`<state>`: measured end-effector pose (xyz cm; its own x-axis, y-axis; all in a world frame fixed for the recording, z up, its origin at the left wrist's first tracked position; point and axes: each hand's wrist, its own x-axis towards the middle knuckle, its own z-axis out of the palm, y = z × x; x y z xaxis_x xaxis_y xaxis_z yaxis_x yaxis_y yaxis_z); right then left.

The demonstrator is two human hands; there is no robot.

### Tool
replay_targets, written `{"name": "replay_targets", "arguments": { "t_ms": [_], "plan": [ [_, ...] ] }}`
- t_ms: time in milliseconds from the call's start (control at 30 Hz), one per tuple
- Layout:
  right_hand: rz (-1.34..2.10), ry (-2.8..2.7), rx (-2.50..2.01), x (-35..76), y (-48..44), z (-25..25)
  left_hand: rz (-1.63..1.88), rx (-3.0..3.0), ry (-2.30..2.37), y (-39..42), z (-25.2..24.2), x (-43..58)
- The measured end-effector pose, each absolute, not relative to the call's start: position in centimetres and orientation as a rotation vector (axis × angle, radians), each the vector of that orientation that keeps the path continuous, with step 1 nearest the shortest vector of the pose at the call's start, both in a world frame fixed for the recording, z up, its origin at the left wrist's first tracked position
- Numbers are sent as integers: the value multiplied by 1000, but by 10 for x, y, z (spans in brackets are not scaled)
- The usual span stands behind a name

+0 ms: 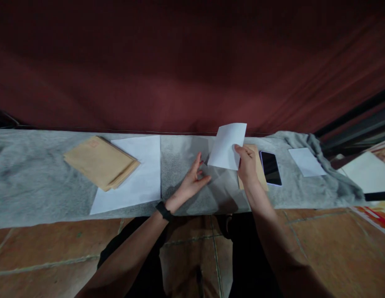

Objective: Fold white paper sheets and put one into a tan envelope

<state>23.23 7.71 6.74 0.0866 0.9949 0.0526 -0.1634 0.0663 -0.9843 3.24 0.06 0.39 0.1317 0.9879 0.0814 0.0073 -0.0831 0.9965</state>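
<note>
My right hand (247, 163) grips a folded sheet of white paper (227, 145) by its right edge, thumb on top, and holds it above the grey cloth. To its left, my left hand (194, 178) has its fingers apart and holds nothing. It is close to the paper's lower left corner, with a small gap between. Under my right hand and wrist lies a brown envelope (253, 153), partly hidden. A phone (271, 167) with a dark screen rests just right of that envelope.
At the left, a stack of brown envelopes (99, 161) lies partly over large white paper (142, 178). A smaller white sheet (306, 162) lies at the right on the grey cloth (39, 186). Dark red fabric (180, 82) rises behind; floor tiles (192, 256) show below.
</note>
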Motion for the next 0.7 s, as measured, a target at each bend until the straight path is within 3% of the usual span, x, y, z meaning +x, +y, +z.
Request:
{"name": "replay_targets", "arguments": {
  "t_ms": [133, 367, 700],
  "plan": [
    [1235, -1141, -1004, 207, 60, 68, 1215, 1105, 950, 3, 12, 40],
    [1557, -1278, -791, 182, 45, 71, 1541, 812, 1220, 4, 20, 48],
    [902, -1615, -1273, 200, 59, 27, 1354, 98, 1063, -10, 13, 67]
  ]
}}
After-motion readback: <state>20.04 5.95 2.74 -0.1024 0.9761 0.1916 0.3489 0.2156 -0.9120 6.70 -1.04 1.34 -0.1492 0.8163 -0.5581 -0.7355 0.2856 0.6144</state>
